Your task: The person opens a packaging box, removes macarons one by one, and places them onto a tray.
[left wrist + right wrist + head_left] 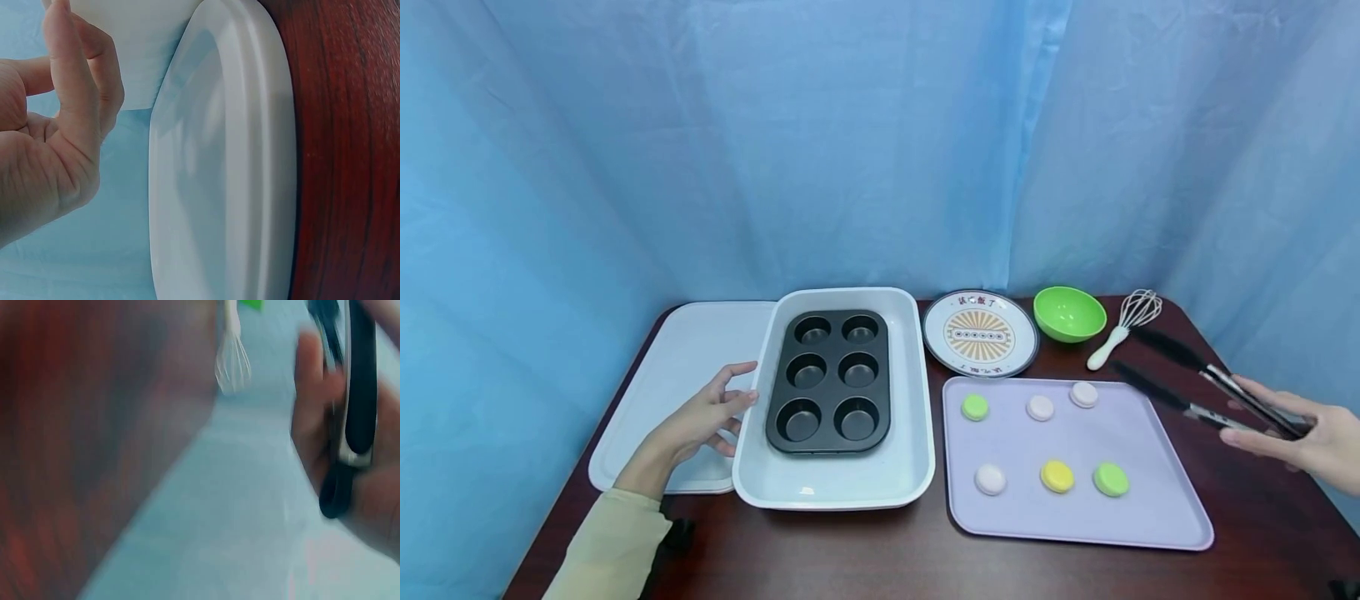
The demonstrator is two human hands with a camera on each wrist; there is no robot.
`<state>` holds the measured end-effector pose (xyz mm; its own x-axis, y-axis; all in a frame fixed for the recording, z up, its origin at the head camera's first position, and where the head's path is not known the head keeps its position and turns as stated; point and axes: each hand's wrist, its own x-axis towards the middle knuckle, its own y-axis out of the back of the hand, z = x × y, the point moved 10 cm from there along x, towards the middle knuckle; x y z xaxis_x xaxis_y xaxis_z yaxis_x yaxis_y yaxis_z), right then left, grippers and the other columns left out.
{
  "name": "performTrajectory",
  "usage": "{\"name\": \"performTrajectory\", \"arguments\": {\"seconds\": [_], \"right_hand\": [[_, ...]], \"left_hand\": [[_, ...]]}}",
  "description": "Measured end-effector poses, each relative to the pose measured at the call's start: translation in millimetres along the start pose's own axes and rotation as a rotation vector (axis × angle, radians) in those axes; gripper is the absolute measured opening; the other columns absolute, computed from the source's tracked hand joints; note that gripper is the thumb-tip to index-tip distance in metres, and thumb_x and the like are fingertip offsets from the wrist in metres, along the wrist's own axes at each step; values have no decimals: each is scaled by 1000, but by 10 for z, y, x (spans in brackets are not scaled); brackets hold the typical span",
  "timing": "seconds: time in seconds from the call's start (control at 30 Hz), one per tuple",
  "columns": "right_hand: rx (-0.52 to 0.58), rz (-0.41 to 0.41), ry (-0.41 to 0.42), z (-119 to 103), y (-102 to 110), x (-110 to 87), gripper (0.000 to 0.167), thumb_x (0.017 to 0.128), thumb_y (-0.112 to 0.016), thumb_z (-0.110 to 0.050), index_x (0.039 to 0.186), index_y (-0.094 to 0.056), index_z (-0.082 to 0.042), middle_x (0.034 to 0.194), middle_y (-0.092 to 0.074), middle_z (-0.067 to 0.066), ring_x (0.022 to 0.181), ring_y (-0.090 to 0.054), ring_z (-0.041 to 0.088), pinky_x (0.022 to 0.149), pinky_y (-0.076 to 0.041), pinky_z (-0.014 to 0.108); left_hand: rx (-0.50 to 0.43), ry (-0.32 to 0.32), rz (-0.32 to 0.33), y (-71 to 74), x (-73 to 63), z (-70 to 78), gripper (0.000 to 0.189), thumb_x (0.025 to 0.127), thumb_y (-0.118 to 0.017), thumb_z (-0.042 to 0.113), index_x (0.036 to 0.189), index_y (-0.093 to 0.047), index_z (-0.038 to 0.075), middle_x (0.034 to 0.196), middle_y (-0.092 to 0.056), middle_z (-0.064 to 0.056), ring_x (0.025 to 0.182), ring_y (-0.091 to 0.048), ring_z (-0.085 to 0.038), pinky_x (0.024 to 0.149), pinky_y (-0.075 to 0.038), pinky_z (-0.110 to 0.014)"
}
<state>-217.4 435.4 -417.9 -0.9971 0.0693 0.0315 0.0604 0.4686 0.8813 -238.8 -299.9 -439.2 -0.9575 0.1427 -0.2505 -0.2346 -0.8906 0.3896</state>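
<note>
My right hand point(1311, 437) holds a pair of black-and-silver tongs point(1243, 392) by the handles, arms spread, above the table's right side. In the right wrist view, fingers and thumb lie around the tongs point(360, 381), blurred. The tong tips point left toward a lilac tray point(1022, 517). On it lie several macarons, among them a yellow one point(1057, 476), a green one point(1111, 479) and a pale one point(990, 479). My left hand point(703, 417) hangs with loosely bent fingers beside the left rim of a white deep dish point(831, 492). A black muffin pan point(831, 379) sits in that dish.
A white flat lid or tray point(662, 392) lies under my left hand, partly beneath the dish. Along the back are a patterned plate point(980, 362), a green bowl point(1070, 314) and a whisk point(1123, 329). Blue curtain point(850, 150) hangs behind the dark wooden table point(925, 558).
</note>
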Motion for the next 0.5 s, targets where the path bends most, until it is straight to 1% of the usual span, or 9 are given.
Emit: {"name": "performTrajectory", "arguments": {"seconds": [0.1, 0.13, 0.23, 0.27, 0.3, 0.33, 0.37, 0.43, 0.5], "right_hand": [[145, 66, -104, 48, -5, 24, 104, 92, -74, -47, 161, -8, -5, 105, -67, 13, 59, -61, 8, 47, -49, 30], [194, 75, -127, 59, -24, 25, 104, 93, -72, -47, 161, -6, -5, 104, -66, 12, 61, -63, 6, 48, -51, 30], [280, 46, -142, 64, -124, 32, 104, 97, -67, -46, 160, 4, -5, 115, -58, 15, 64, -63, 8, 49, -51, 31], [272, 29, -135, 59, -155, 31, 103, 98, -65, -46, 160, 6, -5, 123, -55, 25, 63, -62, 10, 49, -51, 32], [254, 17, -134, 65, -181, 34, 103, 98, -64, -47, 159, 8, -5, 123, -55, 33, 62, -62, 12, 48, -50, 32], [236, 6, -137, 78, -206, 37, 104, 99, -63, -48, 159, 10, -5, 119, -57, 37, 59, -60, 14, 47, -49, 33], [222, -4, -138, 96, -226, 41, 104, 99, -62, -49, 159, 11, -5, 113, -62, 36, 57, -59, 18, 47, -47, 33], [190, -17, -150, 147, -252, 49, 104, 99, -60, -51, 158, 12, -4, 93, -70, 28, 52, -55, 21, 46, -44, 33], [181, -27, -166, 212, -287, 61, 105, 99, -59, -52, 158, 12, -3, 77, -72, 17, 49, -52, 22, 46, -43, 32]], "left_hand": [[-1, -4, 1, 10, 1, 8, 64, 104, -58, 28, 159, -25, 23, 122, -62, -24, 75, -72, -32, 57, -61, -47], [-1, -6, 1, 13, 3, 9, 64, 104, -58, 29, 159, -25, 23, 122, -62, -24, 75, -72, -32, 57, -61, -47], [-2, -10, -2, 11, 8, 10, 65, 104, -59, 30, 159, -25, 23, 123, -62, -24, 75, -72, -32, 57, -61, -47], [-1, -9, -1, 11, 8, 7, 65, 104, -59, 30, 159, -25, 23, 123, -62, -24, 76, -72, -32, 57, -61, -47], [0, -8, -1, 10, 8, 4, 65, 104, -59, 30, 159, -25, 23, 123, -62, -24, 76, -72, -32, 57, -61, -47], [1, -6, 1, 11, 9, 1, 65, 104, -59, 30, 159, -25, 23, 124, -62, -24, 76, -72, -32, 57, -61, -47], [1, -4, 2, 10, 8, -2, 65, 104, -59, 30, 159, -25, 23, 124, -62, -24, 76, -72, -32, 57, -61, -47], [2, -2, 3, 6, 7, -4, 65, 104, -59, 30, 159, -25, 24, 124, -61, -24, 76, -72, -31, 58, -61, -47], [1, -1, 3, 1, 5, -3, 65, 104, -59, 30, 159, -25, 24, 124, -61, -24, 76, -72, -32, 58, -61, -47]]}}
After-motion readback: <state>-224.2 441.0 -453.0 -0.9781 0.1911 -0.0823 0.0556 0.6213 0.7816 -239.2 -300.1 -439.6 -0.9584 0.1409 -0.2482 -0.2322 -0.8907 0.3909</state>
